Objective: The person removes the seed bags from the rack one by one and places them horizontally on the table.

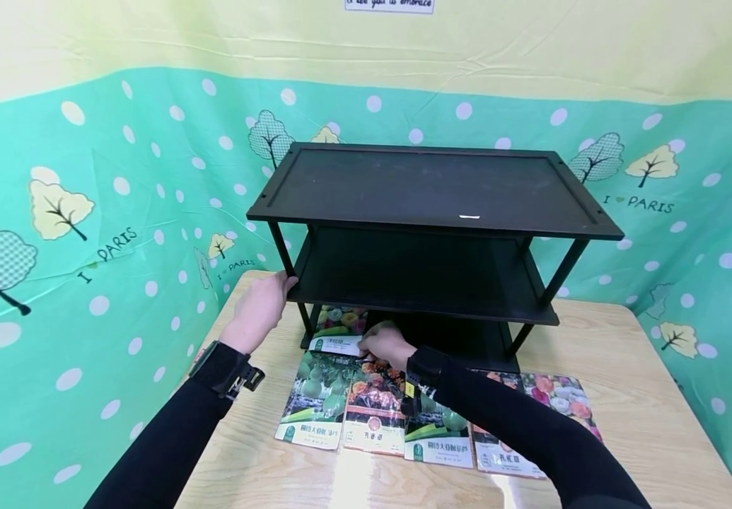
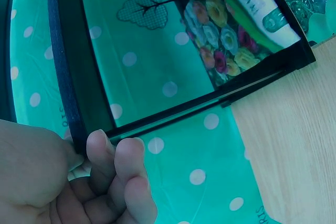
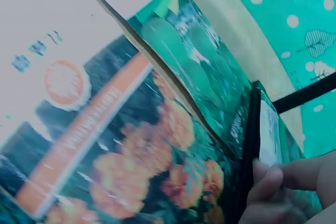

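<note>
We see a light wooden table (image 1: 626, 417) with a black shelf rack (image 1: 432, 212) standing on it near the back. In front of the rack, a row of seed packets (image 1: 404, 413) lies flat on the wood, side by side and touching. One more flower packet (image 1: 339, 326) lies on the rack's bottom shelf, sticking out at the front.
</note>
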The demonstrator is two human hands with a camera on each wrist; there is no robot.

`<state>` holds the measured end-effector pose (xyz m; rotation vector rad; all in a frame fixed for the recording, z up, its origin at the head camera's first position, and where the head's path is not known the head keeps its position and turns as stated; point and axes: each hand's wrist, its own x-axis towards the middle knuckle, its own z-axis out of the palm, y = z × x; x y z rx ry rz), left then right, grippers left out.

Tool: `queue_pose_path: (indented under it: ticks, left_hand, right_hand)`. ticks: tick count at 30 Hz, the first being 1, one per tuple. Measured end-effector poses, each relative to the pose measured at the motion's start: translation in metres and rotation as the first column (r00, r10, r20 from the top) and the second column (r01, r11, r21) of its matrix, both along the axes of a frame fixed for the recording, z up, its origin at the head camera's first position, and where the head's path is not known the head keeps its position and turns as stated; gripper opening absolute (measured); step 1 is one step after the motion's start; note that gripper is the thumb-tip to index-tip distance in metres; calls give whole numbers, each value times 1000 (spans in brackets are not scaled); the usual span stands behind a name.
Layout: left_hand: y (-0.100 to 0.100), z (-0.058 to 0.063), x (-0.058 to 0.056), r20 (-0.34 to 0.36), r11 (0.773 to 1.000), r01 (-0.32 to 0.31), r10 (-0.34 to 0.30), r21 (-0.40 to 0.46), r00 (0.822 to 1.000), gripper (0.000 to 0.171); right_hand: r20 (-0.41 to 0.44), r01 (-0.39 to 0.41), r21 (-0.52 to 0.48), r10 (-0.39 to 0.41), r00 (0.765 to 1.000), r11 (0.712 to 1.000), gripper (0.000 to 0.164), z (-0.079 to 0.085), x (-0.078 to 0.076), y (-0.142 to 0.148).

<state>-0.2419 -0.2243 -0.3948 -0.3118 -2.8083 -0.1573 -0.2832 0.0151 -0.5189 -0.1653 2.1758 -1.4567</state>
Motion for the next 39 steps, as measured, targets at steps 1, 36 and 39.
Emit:
queue_pose_path:
  ticks: [1,36,39]
  left_hand:
    - [0,0,0,4,1000,-4,3,21,1000,20]
    - [0,1,5,2,1000,9,-9,16,1000,22]
    - [0,2,6,-1,998,26,-26,-49,1000,27]
  right_hand:
    - [13,-11,-10,12,1000,1000,14,0,3,2]
    - [312,-75,-181,130,941,981,17,20,74,21]
    - [333,-99,-205,164,928,974,18,22,80,16]
